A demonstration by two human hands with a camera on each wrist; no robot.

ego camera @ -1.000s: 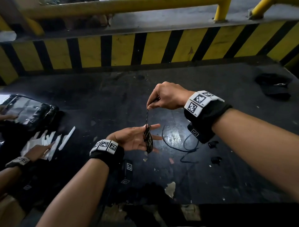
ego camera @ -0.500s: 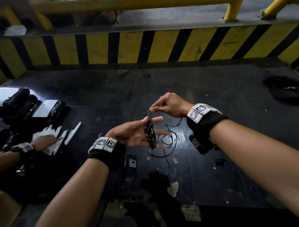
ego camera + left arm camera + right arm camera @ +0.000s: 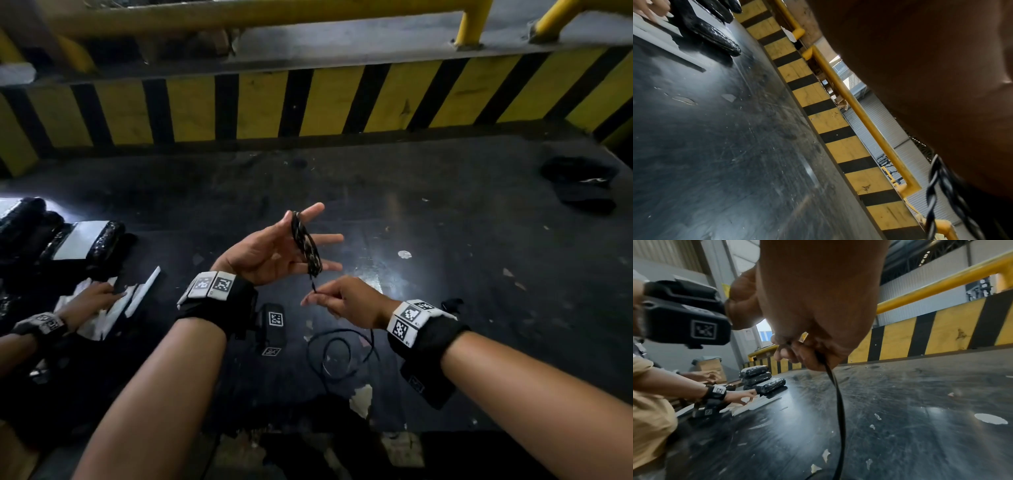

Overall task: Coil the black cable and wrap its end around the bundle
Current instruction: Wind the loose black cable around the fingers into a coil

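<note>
My left hand [image 3: 274, 250] is raised palm up over the black table, fingers spread and straight. A coil of thin black cable [image 3: 306, 244] is looped around those fingers; its strands show blurred in the left wrist view [image 3: 947, 196]. Just below and to the right, my right hand [image 3: 346, 299] pinches the cable where it leaves the coil. The slack [image 3: 339, 356] hangs from that hand and lies in loose loops on the table near my right wrist. In the right wrist view the cable [image 3: 838, 402] runs down from my pinching fingers [image 3: 797, 353].
Another person's hand [image 3: 92, 298] works on white strips [image 3: 137, 301] at the left, beside black wrapped bundles [image 3: 99, 243]. A black cloth item [image 3: 582, 181] lies at the far right. A yellow-and-black striped barrier [image 3: 308, 102] closes the table's far side.
My left hand rose and spread its fingers with the coil on them. My right hand dropped from above the coil to below it, still pinching the cable; the slack now lies nearer me.
</note>
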